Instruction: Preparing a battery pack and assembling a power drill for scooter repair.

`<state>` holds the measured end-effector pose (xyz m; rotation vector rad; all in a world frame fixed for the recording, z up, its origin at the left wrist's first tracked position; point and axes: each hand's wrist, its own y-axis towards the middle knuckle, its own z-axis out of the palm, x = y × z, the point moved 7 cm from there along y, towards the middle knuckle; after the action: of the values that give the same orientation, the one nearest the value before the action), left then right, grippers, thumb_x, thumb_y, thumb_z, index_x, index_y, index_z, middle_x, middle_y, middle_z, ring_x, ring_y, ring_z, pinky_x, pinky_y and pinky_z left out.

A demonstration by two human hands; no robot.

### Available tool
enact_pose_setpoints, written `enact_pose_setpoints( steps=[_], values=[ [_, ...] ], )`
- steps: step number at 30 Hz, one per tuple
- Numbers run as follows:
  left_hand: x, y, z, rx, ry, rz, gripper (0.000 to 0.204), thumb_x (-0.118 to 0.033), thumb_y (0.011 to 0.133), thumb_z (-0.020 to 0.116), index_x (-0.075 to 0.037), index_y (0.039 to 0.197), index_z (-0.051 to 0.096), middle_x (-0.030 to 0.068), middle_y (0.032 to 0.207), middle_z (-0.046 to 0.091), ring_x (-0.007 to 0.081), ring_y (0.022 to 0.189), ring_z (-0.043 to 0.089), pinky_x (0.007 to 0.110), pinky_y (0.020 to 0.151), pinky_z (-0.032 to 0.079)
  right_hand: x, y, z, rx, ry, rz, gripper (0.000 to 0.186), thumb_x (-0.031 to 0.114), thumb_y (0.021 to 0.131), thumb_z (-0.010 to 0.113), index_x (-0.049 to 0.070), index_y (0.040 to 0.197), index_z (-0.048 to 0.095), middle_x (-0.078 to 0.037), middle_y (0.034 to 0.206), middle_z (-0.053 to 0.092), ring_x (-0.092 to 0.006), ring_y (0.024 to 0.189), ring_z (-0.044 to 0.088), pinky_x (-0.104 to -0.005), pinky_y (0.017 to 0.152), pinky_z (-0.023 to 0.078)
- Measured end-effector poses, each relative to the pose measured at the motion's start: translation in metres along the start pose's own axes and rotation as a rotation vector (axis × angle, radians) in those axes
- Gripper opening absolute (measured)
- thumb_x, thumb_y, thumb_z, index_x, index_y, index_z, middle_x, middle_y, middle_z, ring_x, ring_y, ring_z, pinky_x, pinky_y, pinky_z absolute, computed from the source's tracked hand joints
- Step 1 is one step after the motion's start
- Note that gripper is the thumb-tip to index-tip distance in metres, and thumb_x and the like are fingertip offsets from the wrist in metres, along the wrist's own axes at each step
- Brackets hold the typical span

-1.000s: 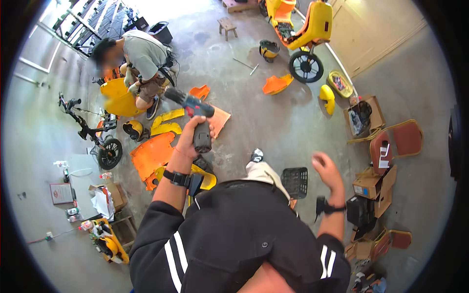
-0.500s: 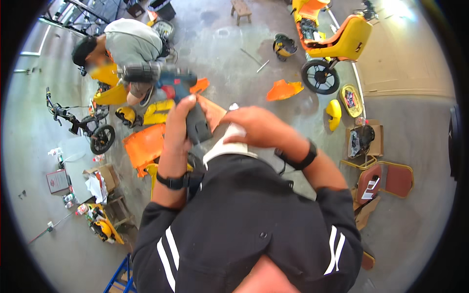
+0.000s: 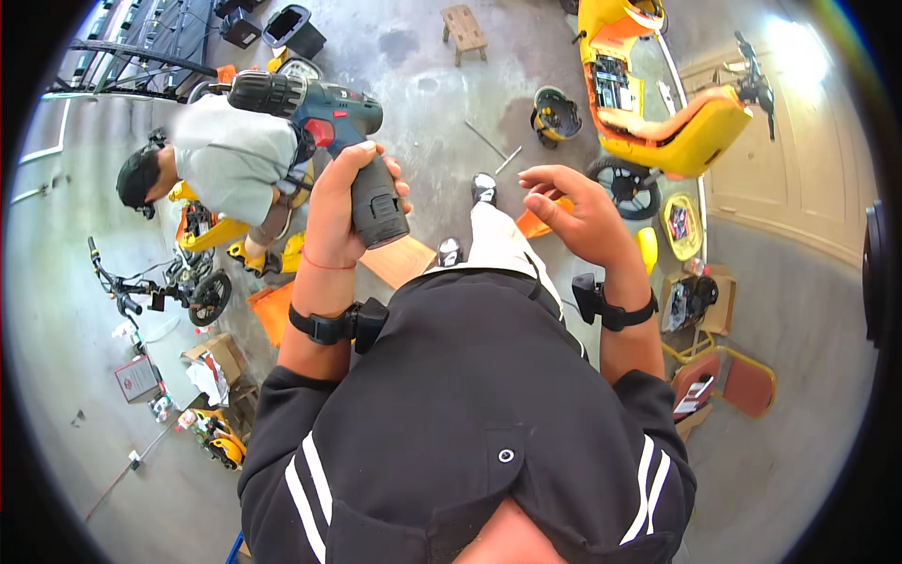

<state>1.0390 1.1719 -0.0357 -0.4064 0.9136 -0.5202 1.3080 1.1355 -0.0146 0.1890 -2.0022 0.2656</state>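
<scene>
Drill raised in my left hand, right hand free

Drill [image 3: 324, 132] first: a blue-green cordless one with a black chuck and a black battery pack, sitting in the upper left of centre in the frame. My left hand [image 3: 340, 211] is wrapped tight round its grip, fingers curled over the front, chuck pointing toward the upper left. My right hand [image 3: 578, 211] hangs right of centre, holding nothing, fingers half curled and loosely spread, well apart from the drill. Both wrists wear black straps.

Behind the drill, in the upper left, another person [image 3: 225, 164] in a grey shirt and black cap crouches on the concrete floor [image 3: 423, 85] over yellow parts. A small black bike [image 3: 164, 287] lies at the left edge. A yellow scooter [image 3: 672, 117] stands in the upper right, with a small wooden stool [image 3: 465, 28] at the top centre. Orange panels [image 3: 399, 260] lie on the floor just under my left hand in the frame.
</scene>
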Motion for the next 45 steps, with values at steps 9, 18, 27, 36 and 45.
enact_pose_setpoints(
  steps=[9,18,27,36,45],
  values=[
    [-0.068,0.112,0.030,-0.099,-0.094,0.018,0.024,-0.027,0.092,0.059,-0.007,0.105,0.055,0.0083,0.091,0.060,0.0192,0.075,0.064,0.036,0.061,0.060,-0.026,0.163,-0.085,0.056,0.056,0.048,0.030,0.022,0.092,0.067,0.001,0.113,0.065,-0.009,0.099,0.069,-0.0176,0.088,0.065,-0.0305,0.080,0.051],
    [-0.160,0.249,0.052,-0.051,-0.153,0.086,0.021,-0.026,0.092,0.059,-0.007,0.101,0.055,0.0092,0.088,0.061,0.0215,0.075,0.066,0.039,0.063,0.061,0.036,0.341,-0.091,0.279,-0.105,-0.345,0.025,0.017,0.092,0.066,0.002,0.112,0.065,-0.009,0.100,0.069,-0.0191,0.088,0.064,-0.0315,0.079,0.051],
    [-0.290,0.444,0.075,-0.013,-0.017,0.000,0.023,-0.027,0.092,0.060,-0.006,0.100,0.056,0.0084,0.088,0.061,0.0196,0.075,0.065,0.036,0.062,0.060,0.011,0.524,-0.154,-0.099,0.003,-0.061,0.029,0.023,0.090,0.069,0.002,0.111,0.066,-0.010,0.100,0.070,-0.0170,0.086,0.066,-0.0310,0.077,0.051],
    [-0.317,0.575,0.175,0.024,0.091,-0.124,0.022,-0.023,0.089,0.063,-0.003,0.096,0.055,0.0116,0.083,0.061,0.0223,0.072,0.065,0.036,0.063,0.058,0.014,0.610,-0.162,-0.195,0.105,0.069,0.059,0.039,0.078,0.081,0.000,0.117,0.059,-0.012,0.094,0.071,-0.0222,0.078,0.068,-0.0341,0.073,0.053],
    [-0.300,0.709,0.271,-0.049,0.147,-0.098,0.026,-0.025,0.087,0.063,-0.001,0.095,0.054,0.0115,0.084,0.060,0.0229,0.070,0.063,0.036,0.064,0.056,-0.085,0.690,-0.282,-0.305,0.362,0.258,0.043,0.014,0.073,0.084,-0.003,0.109,0.067,-0.015,0.093,0.075,-0.0160,0.084,0.072,-0.0299,0.077,0.055]
  ],
)
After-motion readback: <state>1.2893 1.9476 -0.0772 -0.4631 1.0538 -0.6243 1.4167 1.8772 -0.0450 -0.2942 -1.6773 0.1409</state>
